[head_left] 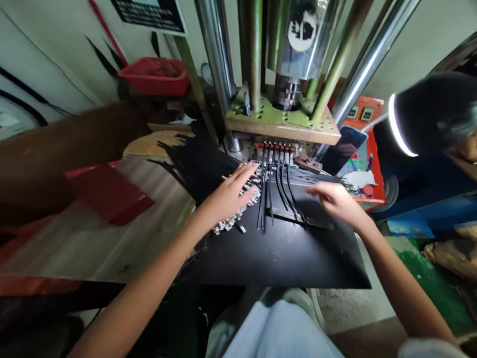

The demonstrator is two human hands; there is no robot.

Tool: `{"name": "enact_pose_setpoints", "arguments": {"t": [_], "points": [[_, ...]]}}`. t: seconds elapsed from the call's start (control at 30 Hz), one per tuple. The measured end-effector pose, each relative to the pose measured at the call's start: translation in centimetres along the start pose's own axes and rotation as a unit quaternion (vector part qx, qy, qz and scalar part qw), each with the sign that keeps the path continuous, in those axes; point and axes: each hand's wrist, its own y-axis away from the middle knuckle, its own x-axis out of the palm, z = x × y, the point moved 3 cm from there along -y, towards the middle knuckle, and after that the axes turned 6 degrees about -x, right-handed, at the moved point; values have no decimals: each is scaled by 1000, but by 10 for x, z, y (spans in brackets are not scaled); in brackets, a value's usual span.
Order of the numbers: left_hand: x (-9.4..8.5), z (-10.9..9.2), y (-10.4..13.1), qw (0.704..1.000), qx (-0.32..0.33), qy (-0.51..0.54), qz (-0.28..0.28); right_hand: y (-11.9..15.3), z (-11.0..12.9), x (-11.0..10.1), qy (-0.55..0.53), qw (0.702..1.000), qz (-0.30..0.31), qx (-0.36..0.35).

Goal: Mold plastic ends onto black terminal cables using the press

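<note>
My left hand (231, 196) lies with fingers stretched over a pile of small metal connector ends (233, 221) at the tips of a thick bundle of black cables (203, 164). Its fingertips reach toward the press. My right hand (335, 199) hovers above the right side of the black work plate (276, 258), index finger pointing left and the other fingers partly curled; nothing shows between them. Between my hands, several black cables (285, 186) hang out of a row of slots in the orange-edged mould (274, 147). Their loose ends rest on the plate.
Above the mould stands a press with a green platen (283, 122) and steel columns. A dark flat bar (298, 219) lies on the plate. To the right are a red bin (376, 174) and a lamp (400, 127); at left, a red box (112, 194) and red basket (156, 77).
</note>
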Motion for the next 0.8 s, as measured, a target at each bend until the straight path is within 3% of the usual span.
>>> {"name": "enact_pose_setpoints", "arguments": {"t": [0.07, 0.13, 0.2, 0.27, 0.4, 0.5, 0.63, 0.73, 0.8], "points": [[1, 14, 81, 998, 2, 22, -54, 51, -2, 15, -21, 1000, 20, 7], [8, 24, 151, 996, -2, 0, -88, 85, -6, 35, -24, 999, 20, 33], [17, 29, 201, 993, 13, -59, -104, 100, -7, 54, -20, 998, -22, 55], [27, 31, 230, 985, 23, -129, -109, 103, -1, 67, -25, 996, -67, 58], [43, 37, 246, 969, 0, -209, -129, 109, 21, 78, -50, 995, -75, 39], [52, 42, 246, 967, -44, -202, -150, 133, 35, 73, -23, 998, -49, 20], [63, 46, 248, 964, -50, -185, -182, 184, 38, 72, 97, 994, -38, 40], [66, 43, 248, 953, -19, -188, -239, 208, 42, 90, 213, 973, -47, 71], [66, 41, 247, 951, -40, -165, -257, 214, 47, 103, 267, 954, -74, 118]]}}
